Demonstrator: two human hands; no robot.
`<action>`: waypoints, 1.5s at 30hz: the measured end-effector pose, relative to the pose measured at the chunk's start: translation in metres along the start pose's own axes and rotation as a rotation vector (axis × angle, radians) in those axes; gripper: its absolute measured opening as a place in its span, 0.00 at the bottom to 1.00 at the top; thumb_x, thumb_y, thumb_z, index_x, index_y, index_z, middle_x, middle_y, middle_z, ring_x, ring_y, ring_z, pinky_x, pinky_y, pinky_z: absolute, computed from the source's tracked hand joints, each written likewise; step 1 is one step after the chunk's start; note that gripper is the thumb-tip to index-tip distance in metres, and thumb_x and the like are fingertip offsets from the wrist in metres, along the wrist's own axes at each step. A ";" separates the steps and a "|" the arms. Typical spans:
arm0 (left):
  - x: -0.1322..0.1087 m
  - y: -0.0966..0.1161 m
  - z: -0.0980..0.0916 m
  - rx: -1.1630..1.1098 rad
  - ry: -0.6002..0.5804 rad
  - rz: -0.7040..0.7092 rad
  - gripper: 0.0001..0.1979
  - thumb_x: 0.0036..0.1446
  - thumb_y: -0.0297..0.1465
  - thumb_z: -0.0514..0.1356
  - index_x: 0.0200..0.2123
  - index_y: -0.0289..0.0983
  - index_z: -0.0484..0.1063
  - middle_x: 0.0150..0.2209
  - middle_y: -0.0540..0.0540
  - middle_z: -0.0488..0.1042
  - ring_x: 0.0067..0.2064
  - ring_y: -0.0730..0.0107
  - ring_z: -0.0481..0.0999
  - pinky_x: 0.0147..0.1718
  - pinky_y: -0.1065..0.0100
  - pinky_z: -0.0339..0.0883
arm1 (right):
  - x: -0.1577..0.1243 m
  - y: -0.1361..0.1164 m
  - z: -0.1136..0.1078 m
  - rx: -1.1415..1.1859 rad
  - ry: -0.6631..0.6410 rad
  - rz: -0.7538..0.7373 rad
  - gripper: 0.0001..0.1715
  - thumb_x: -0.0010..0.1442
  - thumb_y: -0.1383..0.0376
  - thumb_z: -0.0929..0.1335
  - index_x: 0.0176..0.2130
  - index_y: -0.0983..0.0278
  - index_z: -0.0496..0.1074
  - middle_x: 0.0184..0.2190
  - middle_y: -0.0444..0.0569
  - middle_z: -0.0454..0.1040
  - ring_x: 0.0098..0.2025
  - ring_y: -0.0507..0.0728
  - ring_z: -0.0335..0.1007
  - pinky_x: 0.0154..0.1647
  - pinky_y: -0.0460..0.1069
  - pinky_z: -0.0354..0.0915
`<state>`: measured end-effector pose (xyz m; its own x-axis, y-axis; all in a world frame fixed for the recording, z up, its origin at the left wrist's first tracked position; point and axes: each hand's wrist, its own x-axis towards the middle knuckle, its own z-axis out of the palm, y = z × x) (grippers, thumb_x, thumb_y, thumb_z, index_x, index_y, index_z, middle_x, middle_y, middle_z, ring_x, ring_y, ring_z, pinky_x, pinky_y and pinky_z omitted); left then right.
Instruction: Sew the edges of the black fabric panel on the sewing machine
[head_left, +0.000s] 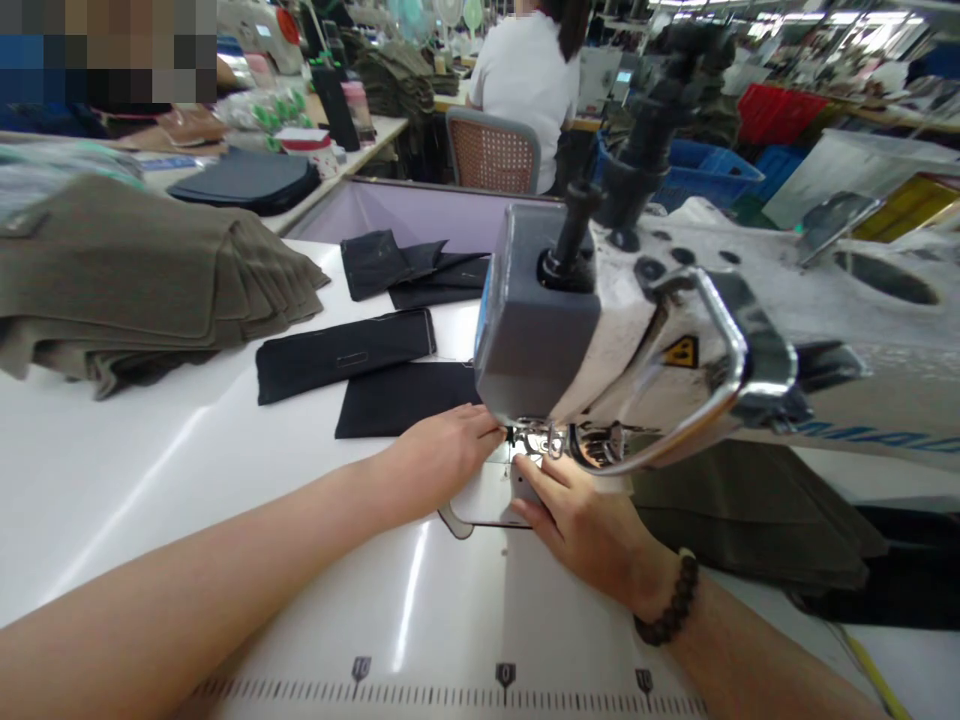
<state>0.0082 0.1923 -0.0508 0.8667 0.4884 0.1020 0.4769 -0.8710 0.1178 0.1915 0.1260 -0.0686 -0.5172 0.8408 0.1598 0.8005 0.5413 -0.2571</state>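
Note:
Beneath the head of a sewing machine (536, 330), both hands rest close to the needle area. My left hand (446, 455) has its fingers bent together at the edge of a black fabric piece (405, 395), with the fingertips partly behind the machine head. My right hand (589, 515), with a dark beaded bracelet (675, 605) at the wrist, lies on the metal needle plate (487, 500). Its fingers and thumb are apart, and I see nothing held in them. Left of the machine lies a folded black strip (345, 355) with a small stitched rectangle.
Stacked olive fabric pieces (150, 270) stand on the left, with more olive pieces (750, 500) right of the machine. Black folded pieces (375, 265) lie behind. A printed ruler (450, 695) runs along the front. A person in white (521, 75) sits beyond, near a blue crate (697, 170).

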 end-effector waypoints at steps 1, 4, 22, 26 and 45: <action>-0.001 0.003 -0.001 0.027 -0.017 -0.015 0.09 0.55 0.20 0.53 0.39 0.30 0.69 0.41 0.40 0.71 0.46 0.60 0.70 0.45 0.62 0.64 | 0.000 0.000 0.000 -0.003 -0.002 0.004 0.14 0.57 0.65 0.66 0.44 0.68 0.68 0.36 0.53 0.72 0.39 0.58 0.67 0.42 0.53 0.59; -0.003 0.013 0.000 0.106 -0.094 -0.142 0.10 0.56 0.20 0.51 0.40 0.29 0.68 0.43 0.36 0.70 0.50 0.51 0.67 0.45 0.53 0.64 | 0.000 0.000 0.000 -0.005 -0.002 0.008 0.15 0.57 0.65 0.66 0.43 0.69 0.69 0.34 0.53 0.72 0.37 0.58 0.67 0.41 0.53 0.59; -0.057 -0.038 -0.075 -0.644 0.272 -0.531 0.22 0.54 0.20 0.43 0.53 0.30 0.57 0.39 0.44 0.74 0.38 0.65 0.76 0.36 0.64 0.71 | -0.001 -0.001 -0.005 -0.102 0.016 -0.037 0.14 0.57 0.65 0.66 0.44 0.68 0.68 0.32 0.50 0.72 0.33 0.55 0.67 0.36 0.50 0.57; -0.083 0.007 -0.016 -0.220 0.292 -0.547 0.24 0.52 0.24 0.52 0.54 0.29 0.57 0.50 0.33 0.66 0.49 0.54 0.69 0.44 0.51 0.66 | -0.001 0.000 -0.005 -0.097 -0.003 -0.033 0.15 0.58 0.64 0.65 0.45 0.68 0.68 0.32 0.51 0.72 0.33 0.56 0.67 0.36 0.50 0.56; -0.018 0.023 0.009 0.119 0.015 -0.147 0.17 0.59 0.33 0.53 0.47 0.27 0.67 0.46 0.36 0.68 0.48 0.58 0.67 0.47 0.61 0.64 | -0.007 0.004 -0.004 -0.022 0.068 -0.240 0.15 0.62 0.62 0.60 0.38 0.68 0.72 0.26 0.48 0.68 0.28 0.54 0.61 0.32 0.50 0.55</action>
<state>0.0049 0.1626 -0.0592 0.7843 0.6111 0.1067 0.6133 -0.7897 0.0151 0.1996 0.1225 -0.0669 -0.6719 0.6864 0.2781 0.6643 0.7246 -0.1834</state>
